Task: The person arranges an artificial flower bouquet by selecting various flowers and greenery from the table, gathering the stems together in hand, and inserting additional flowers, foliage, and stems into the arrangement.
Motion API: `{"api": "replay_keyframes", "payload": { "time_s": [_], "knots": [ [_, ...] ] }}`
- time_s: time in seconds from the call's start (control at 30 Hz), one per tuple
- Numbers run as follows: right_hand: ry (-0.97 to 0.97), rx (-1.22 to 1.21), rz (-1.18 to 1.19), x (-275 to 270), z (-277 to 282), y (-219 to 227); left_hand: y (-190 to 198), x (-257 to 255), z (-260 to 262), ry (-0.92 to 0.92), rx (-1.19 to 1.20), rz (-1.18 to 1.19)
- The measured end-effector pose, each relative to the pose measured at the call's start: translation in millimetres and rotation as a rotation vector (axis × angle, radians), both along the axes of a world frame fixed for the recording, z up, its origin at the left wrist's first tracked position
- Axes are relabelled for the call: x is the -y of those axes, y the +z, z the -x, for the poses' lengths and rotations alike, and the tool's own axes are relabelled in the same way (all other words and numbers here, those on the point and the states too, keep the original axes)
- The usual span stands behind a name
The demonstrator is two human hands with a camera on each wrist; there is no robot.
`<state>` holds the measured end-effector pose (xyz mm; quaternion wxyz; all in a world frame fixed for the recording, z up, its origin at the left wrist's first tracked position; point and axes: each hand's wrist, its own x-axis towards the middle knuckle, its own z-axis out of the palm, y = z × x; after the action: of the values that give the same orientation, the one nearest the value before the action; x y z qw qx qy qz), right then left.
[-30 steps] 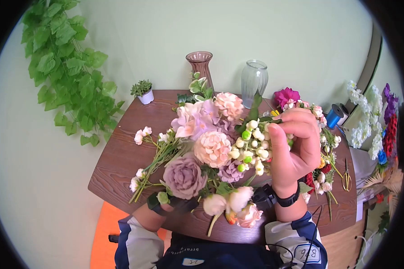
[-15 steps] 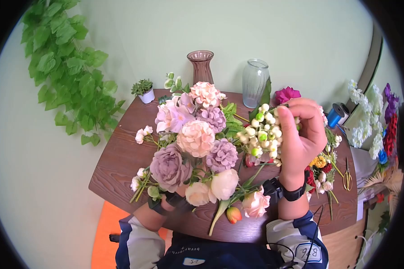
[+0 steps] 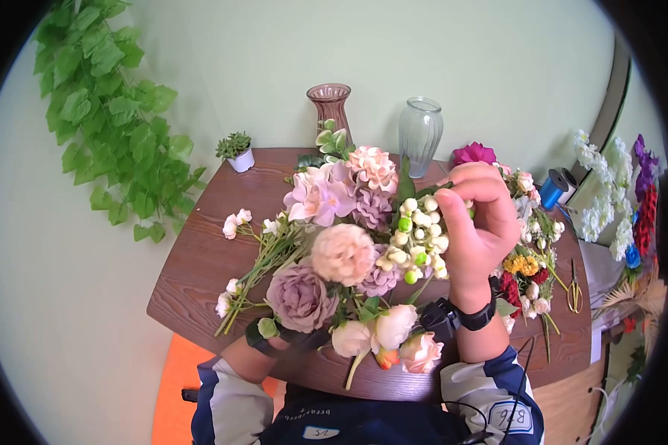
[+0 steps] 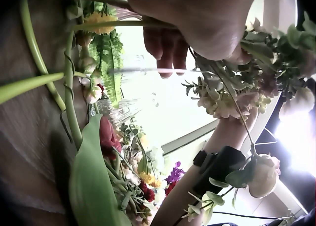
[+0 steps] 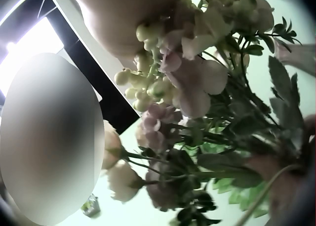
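Observation:
My left hand [image 4: 197, 23] grips the stems [image 4: 123, 24] of a mixed artificial bouquet; in the head view the blooms hide that hand. The bouquet has a mauve rose [image 3: 302, 297], a peach hydrangea [image 3: 344, 254], a pale lilac flower [image 3: 318, 196] and cream roses [image 3: 395, 326] low at the front. At the bouquet's right side, my right hand [image 3: 482, 222] pinches a berry spray [image 3: 419, 237] with white and green berries between thumb and fingers. Those berries [image 5: 140, 90] overlap the lilac petals [image 5: 197, 82] in the right wrist view.
A pink glass vase [image 3: 330, 107] and a clear vase [image 3: 421, 137] stand at the back of the table [image 3: 193, 259]. Small white roses [image 3: 234, 222] lie left, more flowers [image 3: 523, 267] right, near scissors [image 3: 574, 289] and a blue ribbon spool [image 3: 551, 189]. A potted succulent [image 3: 237, 150] sits back left.
The bouquet swung left, then back right towards the berry spray. My right hand moved right with the spray, then back left, and the spray is again close against the blooms.

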<state>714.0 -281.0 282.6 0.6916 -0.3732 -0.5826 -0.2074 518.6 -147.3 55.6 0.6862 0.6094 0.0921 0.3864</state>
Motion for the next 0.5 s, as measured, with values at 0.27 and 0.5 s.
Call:
{"api": "replay_keyframes", "payload": {
  "time_s": [0.27,0.5],
  "knots": [
    [-0.156,0.205,-0.028,-0.9,11.7,0.1,-7.4,-1.4,-3.1,0.039,-0.008,-0.036],
    [0.088,0.196,0.296,1.4,4.0,6.2,-5.6,-3.0,-14.3,0.071,-0.008,-0.075]
  ]
}}
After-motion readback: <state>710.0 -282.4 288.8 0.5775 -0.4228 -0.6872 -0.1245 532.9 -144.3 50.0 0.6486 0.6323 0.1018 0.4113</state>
